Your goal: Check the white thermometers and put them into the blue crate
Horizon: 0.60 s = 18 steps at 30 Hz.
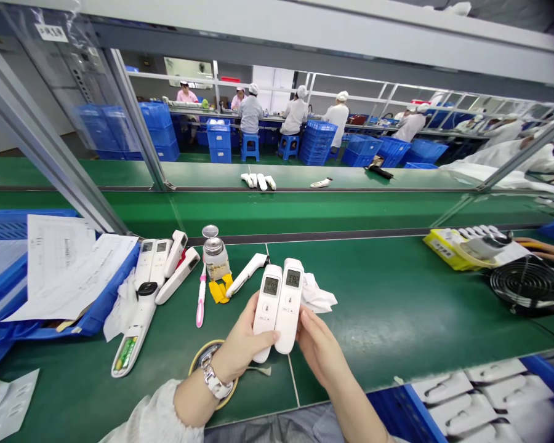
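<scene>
My left hand (247, 344) is closed around two white infrared thermometers held side by side, with its thumb across their lower fronts. Both the left thermometer (264, 324) and the right thermometer (287, 326) have lit grey displays facing me. My right hand (321, 344) grips the edge of the right thermometer, some of its fingers hidden behind it. Just beyond them lie another white thermometer (247, 275), a crumpled white cloth (317, 294) and a yellow cloth (219, 290). A round dish (228, 394) is partly covered by my left wrist.
Left are a pump bottle (216, 255), a pink-white brush (201, 301), a thermometer with exposed batteries (132, 344), several more thermometers (159, 261) and a blue tray (96, 307) with papers. Right are a black fan (526, 284), a yellow box (455, 249) and a blue crate (397, 409) of thermometers.
</scene>
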Available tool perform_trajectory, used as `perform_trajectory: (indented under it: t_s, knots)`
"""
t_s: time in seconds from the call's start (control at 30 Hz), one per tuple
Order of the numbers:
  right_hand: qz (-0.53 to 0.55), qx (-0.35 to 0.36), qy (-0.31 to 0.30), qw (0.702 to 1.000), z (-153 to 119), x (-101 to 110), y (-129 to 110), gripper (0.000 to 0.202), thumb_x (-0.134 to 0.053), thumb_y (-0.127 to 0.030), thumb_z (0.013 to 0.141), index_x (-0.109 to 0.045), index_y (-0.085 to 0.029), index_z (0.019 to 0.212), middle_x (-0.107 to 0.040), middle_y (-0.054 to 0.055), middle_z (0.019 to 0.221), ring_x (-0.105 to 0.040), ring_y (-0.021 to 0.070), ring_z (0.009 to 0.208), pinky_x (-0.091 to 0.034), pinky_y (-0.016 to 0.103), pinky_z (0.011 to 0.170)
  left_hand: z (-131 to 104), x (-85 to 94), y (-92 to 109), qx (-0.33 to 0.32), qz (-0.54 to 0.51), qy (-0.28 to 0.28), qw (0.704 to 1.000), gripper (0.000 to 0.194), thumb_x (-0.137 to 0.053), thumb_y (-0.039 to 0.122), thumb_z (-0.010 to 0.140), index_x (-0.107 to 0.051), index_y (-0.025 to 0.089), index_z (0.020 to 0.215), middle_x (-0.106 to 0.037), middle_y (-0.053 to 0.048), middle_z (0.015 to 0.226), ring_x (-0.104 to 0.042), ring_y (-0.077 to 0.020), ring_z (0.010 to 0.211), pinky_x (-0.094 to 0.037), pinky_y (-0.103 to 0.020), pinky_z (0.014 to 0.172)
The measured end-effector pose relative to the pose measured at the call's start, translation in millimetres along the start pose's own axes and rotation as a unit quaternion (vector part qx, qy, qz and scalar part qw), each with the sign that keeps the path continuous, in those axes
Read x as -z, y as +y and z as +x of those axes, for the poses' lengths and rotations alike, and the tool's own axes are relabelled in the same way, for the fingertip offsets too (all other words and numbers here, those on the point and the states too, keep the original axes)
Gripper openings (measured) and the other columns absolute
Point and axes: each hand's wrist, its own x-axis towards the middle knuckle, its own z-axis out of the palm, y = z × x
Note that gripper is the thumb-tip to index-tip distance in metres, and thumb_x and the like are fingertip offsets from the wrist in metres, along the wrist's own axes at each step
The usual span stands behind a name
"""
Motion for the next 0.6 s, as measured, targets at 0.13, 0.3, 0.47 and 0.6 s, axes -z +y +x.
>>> perform_trajectory:
  t_s: [0.13,0.3,0.47,0.6]
  knots:
    - [0.064,0.009,0.011,0.998,-0.6,-9.6,2.2,0.037,-0.062,-0.044,0.076,-0.063,-0.023,0.108,-0.060,0.005,0.117,-0.047,0.0280,0.116,-0.032,0.045,0.100,-0.6,-1.6,2.4,-0.005,0.002,-0.015,1.000,0.068,-0.067,0.014,0.069,-0.032,0.020,0.128,-0.049,-0.012,0.128,-0.045,-0.0269,0.118,-0.035,-0.041,0.098]
    - [0.092,0.015,0.025,0.995,-2.4,-17.3,-1.0,0.034,-0.063,-0.042,0.076,-0.064,-0.025,0.105,-0.060,0.003,0.117,-0.045,0.0269,0.119,-0.031,0.044,0.102,-0.7,-2.5,4.0,-0.005,0.003,-0.032,0.999,0.069,-0.067,0.016,0.069,-0.032,0.020,0.129,-0.047,-0.011,0.130,-0.043,-0.0273,0.120,-0.033,-0.042,0.100]
    - [0.119,0.000,0.025,0.993,-3.7,-15.7,1.9,0.032,-0.063,-0.042,0.077,-0.065,-0.025,0.104,-0.061,0.001,0.116,-0.044,0.0256,0.119,-0.031,0.043,0.103,-2.0,-2.3,4.2,-0.006,0.009,-0.042,0.999,0.068,-0.066,0.015,0.070,-0.031,0.020,0.128,-0.048,-0.011,0.129,-0.044,-0.0264,0.119,-0.035,-0.040,0.099]
    - [0.130,0.001,0.023,0.991,-3.9,-14.0,4.8,0.035,-0.062,-0.042,0.077,-0.062,-0.028,0.109,-0.058,-0.001,0.120,-0.042,0.0237,0.121,-0.032,0.040,0.103,-2.1,-2.9,3.6,-0.011,0.011,-0.054,0.998,0.067,-0.066,0.016,0.071,-0.031,0.020,0.129,-0.047,-0.011,0.130,-0.043,-0.0267,0.119,-0.035,-0.040,0.098]
